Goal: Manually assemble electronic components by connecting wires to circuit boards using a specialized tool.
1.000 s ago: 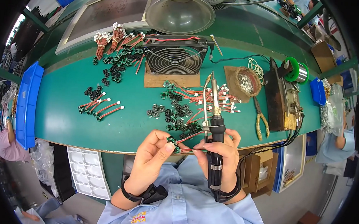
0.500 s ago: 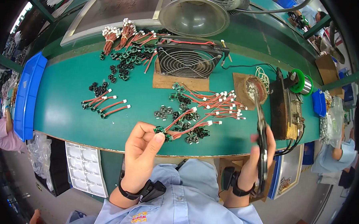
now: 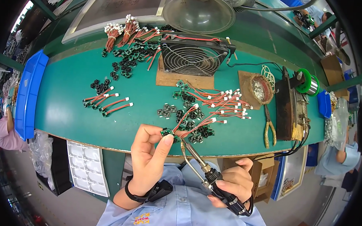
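Between thumb and index finger, my left hand pinches a small green circuit board over the table's front edge. Red wires with white plugs stretch away beside it; which of them join the board I cannot tell. My right hand is wrapped round a black soldering iron with a thin metal tube alongside its shaft. The iron's tip points up and left, close to the board; whether it touches is unclear. Just beyond my left hand lie loose boards with black parts and a row of red-wired boards.
A black fan stands on a wooden base at the back. To the right are a round dish, pliers, and a green solder spool. A blue bin stands left, near wired boards. Wire bundles lie at the back.
My right hand has brought the soldering iron from beside the dish down and left to the board. The pliers now show fully. My left hand keeps its pinch, shifted slightly right.
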`<state>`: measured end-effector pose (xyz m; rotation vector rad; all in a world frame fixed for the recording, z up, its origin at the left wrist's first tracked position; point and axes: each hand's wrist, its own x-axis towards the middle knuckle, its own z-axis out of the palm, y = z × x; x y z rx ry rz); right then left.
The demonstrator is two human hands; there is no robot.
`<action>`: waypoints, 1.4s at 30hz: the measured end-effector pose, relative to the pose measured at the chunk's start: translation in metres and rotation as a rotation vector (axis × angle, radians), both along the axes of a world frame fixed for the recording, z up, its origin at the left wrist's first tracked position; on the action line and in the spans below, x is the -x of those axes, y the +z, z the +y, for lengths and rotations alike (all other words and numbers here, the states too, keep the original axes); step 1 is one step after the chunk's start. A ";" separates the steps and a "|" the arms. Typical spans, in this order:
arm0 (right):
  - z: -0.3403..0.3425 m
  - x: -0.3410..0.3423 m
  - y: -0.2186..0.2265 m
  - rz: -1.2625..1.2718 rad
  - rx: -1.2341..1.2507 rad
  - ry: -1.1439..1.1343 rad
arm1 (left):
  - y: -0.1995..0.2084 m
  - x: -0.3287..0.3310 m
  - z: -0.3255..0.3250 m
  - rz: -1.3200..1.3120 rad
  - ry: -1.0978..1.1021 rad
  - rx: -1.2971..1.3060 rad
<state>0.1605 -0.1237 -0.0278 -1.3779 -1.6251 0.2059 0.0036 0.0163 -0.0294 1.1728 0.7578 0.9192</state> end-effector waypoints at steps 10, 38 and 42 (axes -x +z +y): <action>0.001 0.000 -0.001 0.002 0.025 0.005 | 0.000 -0.001 -0.001 -0.009 -0.004 -0.011; -0.005 0.001 0.002 -0.039 0.051 -0.037 | 0.004 -0.003 -0.005 0.006 -0.009 -0.011; -0.007 0.002 0.000 -0.031 0.054 -0.037 | 0.004 -0.002 -0.005 0.010 -0.017 -0.014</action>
